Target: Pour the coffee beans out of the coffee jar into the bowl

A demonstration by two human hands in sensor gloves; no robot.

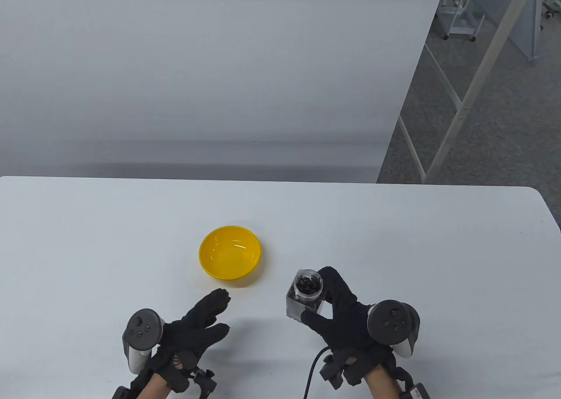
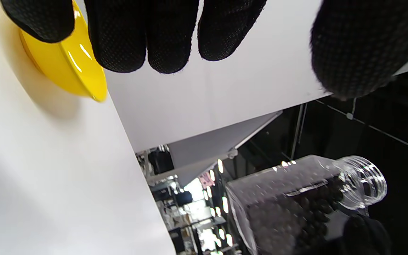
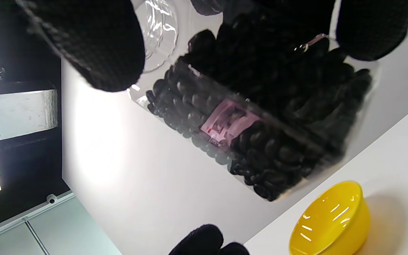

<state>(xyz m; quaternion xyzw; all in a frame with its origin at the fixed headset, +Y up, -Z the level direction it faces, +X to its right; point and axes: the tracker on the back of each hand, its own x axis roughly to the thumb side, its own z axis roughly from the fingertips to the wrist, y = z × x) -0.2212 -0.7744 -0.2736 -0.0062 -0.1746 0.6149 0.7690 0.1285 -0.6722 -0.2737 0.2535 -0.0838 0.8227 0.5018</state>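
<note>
A clear square coffee jar (image 1: 307, 294) with dark beans inside and no lid is gripped by my right hand (image 1: 333, 304), lifted just off the white table (image 1: 394, 250). It also shows in the left wrist view (image 2: 303, 202) and close up in the right wrist view (image 3: 260, 117). A yellow bowl (image 1: 230, 253) sits empty on the table, up and to the left of the jar; it also shows in the left wrist view (image 2: 66, 67) and the right wrist view (image 3: 329, 219). My left hand (image 1: 206, 318) is open and empty, fingers stretched out toward the bowl, just short of it.
The table's far edge (image 1: 263, 179) runs behind the bowl, with a grey wall beyond. A metal frame (image 1: 464, 101) and carpeted floor lie past the table's right side.
</note>
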